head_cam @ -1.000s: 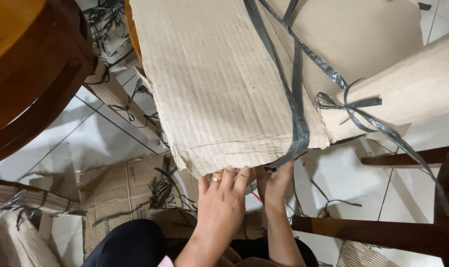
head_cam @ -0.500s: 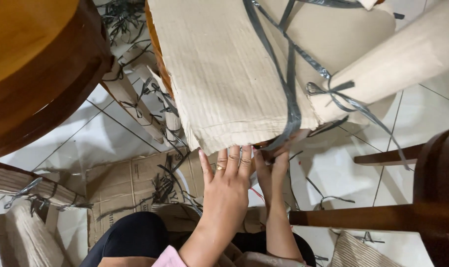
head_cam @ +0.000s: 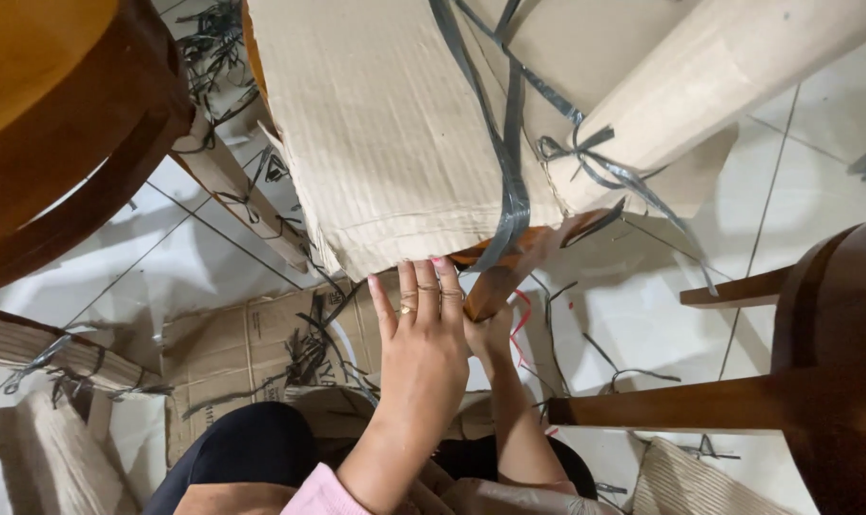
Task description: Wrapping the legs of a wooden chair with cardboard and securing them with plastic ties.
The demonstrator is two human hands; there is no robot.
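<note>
Glossy white tiled floor [head_cam: 642, 324] strewn with flattened cardboard [head_cam: 252, 353]; dark wooden furniture [head_cam: 824, 381] at right and upper left.

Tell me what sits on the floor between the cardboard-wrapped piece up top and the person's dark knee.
In the head view, a flattened brown carton strewn with cut grey strapping lies on the white tiles between the cardboard wrapping and the knee.

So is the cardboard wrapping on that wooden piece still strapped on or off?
Strapped on: the grey strap runs over the cardboard wrapping, knotted beside it. Only the wooden end pokes out bare.
</note>
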